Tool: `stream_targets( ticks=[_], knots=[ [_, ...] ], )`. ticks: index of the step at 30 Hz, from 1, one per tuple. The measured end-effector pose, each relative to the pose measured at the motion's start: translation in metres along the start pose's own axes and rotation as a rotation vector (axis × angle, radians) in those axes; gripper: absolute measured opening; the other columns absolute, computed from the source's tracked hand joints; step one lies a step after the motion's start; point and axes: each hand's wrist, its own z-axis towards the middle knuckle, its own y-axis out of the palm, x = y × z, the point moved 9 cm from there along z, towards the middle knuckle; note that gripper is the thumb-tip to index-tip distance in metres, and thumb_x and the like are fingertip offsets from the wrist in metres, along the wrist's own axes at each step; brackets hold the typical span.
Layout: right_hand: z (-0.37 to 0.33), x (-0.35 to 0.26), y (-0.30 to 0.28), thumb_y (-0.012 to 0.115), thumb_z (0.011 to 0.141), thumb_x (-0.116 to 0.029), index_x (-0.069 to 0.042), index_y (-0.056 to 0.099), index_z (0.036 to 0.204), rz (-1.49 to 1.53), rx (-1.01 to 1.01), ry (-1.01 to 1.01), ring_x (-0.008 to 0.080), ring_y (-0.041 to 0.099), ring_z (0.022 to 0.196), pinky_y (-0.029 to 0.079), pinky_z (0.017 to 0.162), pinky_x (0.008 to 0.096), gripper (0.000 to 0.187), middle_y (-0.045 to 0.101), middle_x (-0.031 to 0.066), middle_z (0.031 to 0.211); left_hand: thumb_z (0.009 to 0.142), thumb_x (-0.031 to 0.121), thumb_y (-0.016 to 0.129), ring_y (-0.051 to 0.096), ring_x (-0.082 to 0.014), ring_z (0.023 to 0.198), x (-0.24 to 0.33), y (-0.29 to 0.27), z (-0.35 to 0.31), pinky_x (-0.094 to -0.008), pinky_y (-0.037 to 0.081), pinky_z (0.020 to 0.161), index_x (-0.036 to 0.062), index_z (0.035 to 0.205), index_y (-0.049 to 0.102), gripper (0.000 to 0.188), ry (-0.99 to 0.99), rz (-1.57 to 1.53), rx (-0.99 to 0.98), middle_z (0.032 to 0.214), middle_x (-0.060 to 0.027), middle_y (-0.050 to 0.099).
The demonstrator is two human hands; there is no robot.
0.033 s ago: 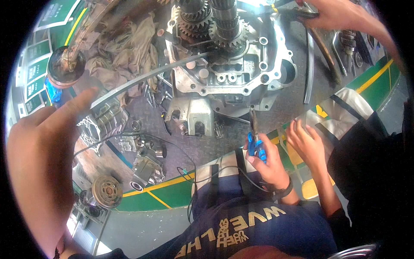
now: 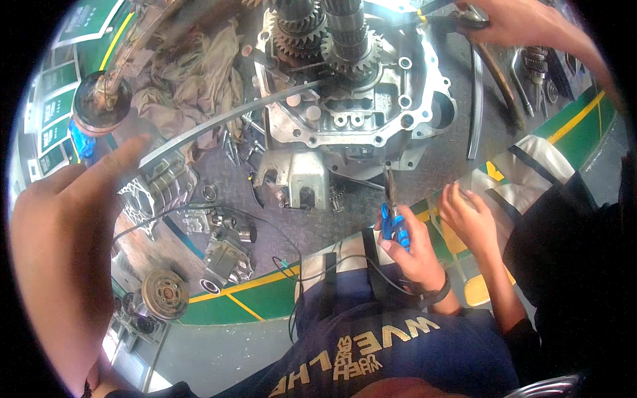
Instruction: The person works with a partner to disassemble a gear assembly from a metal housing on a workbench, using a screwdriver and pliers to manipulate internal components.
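At the left, my left hand (image 2: 79, 179) grips the near end of a long grey metal bar (image 2: 219, 121), one finger lying along it. The bar's far end reaches under the gears (image 2: 352, 53) standing in an open gearbox housing (image 2: 371, 139). My right hand (image 2: 418, 249), with a dark band at the wrist, holds blue-handled pliers (image 2: 396, 225) with slim jaws pointing away from me, just in front of the housing. Beside it on the right is a co-worker's hand (image 2: 468, 212), fingers loosely curled. Another co-worker's hand (image 2: 511, 20) at the upper right grasps a dark tool (image 2: 458, 23).
Crumpled cloth (image 2: 189, 93) lies left of the housing, with loose bolts (image 2: 232, 147) nearby. A metal bracket (image 2: 295, 176), a cast casing (image 2: 159, 182) and a small cast part (image 2: 225, 259) sit nearer. Bars (image 2: 476, 103) and a wooden handle (image 2: 501, 86) lie right. A thin cable (image 2: 285, 235) crosses the front.
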Motion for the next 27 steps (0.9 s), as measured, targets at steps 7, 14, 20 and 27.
stream_targets(
  ticks=[7, 14, 20, 27],
  knots=[
    [-0.001, 0.003, 0.000, 0.072, 0.087, -0.018, 0.004, 0.053, 0.133, -0.004, 0.001, -0.003, 0.0278, 0.072, 0.090, 0.054, 0.083, 0.0370, 0.054, 0.073, 0.0147, 0.103, 0.099, -0.015, 0.054, 0.079, -0.0256, 0.096, 0.002, -0.008, -0.001, -0.0281, 0.071, 0.077, 0.0040, 0.151, 0.055, 0.055, 0.008, 0.076, 0.061, 0.137, -0.0175, 0.070],
    [-0.001, 0.009, 0.005, 0.073, 0.087, -0.016, 0.004, 0.051, 0.135, 0.004, -0.007, -0.016, 0.0280, 0.072, 0.090, 0.055, 0.083, 0.0373, 0.056, 0.073, 0.0150, 0.104, 0.099, -0.016, 0.055, 0.079, -0.0221, 0.091, 0.001, -0.007, 0.005, -0.0254, 0.070, 0.071, 0.0042, 0.150, 0.056, 0.055, -0.078, -0.014, -0.040, 0.133, -0.0176, 0.072],
    [0.001, 0.008, 0.009, 0.073, 0.087, -0.014, 0.003, 0.052, 0.134, 0.001, -0.032, -0.011, 0.0279, 0.072, 0.091, 0.055, 0.083, 0.0376, 0.054, 0.072, 0.0147, 0.104, 0.101, -0.013, 0.054, 0.079, -0.0213, 0.089, 0.001, -0.017, 0.002, -0.0238, 0.067, 0.064, 0.0054, 0.152, 0.055, 0.054, -0.064, -0.039, -0.130, 0.130, -0.0212, 0.073],
    [0.000, 0.010, 0.010, 0.070, 0.089, -0.011, 0.002, 0.053, 0.130, 0.069, -0.027, 0.040, 0.0175, 0.065, 0.085, 0.053, 0.080, 0.0328, 0.046, 0.070, 0.0094, 0.103, 0.099, 0.003, 0.059, 0.069, -0.0296, 0.081, -0.015, 0.014, -0.022, -0.0370, 0.052, 0.073, 0.0078, 0.131, 0.072, 0.035, -0.077, -0.254, 0.297, 0.095, -0.0225, 0.071]
  ],
)
